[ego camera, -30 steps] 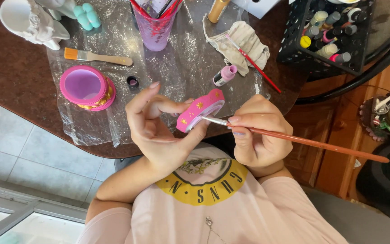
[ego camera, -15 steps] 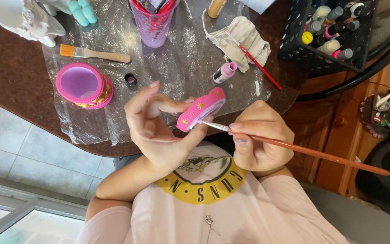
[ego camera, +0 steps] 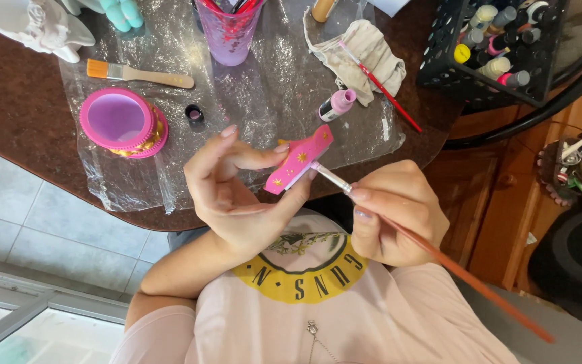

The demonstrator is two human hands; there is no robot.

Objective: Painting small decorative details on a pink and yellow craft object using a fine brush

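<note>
From the head camera, the left hand (ego camera: 234, 195) pinches a pink lid (ego camera: 299, 167) with gold stars between thumb and fingers, holding it on edge above the near rim of the dark table (ego camera: 21, 108). The right hand (ego camera: 392, 212) is closed around a thin paintbrush (ego camera: 432, 253), its tip touching the lid's lower rim. On the plastic sheet (ego camera: 271, 87) behind lie a pink round box (ego camera: 122, 125), a small paint bottle (ego camera: 336, 106) and a flat brush (ego camera: 139, 74).

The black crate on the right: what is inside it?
The black crate holds small paint bottles lying with caps showing: yellow, pink, cream, dark. Their lower parts and anything beneath them are hidden by the crate's walls and the picture's top edge.
</note>
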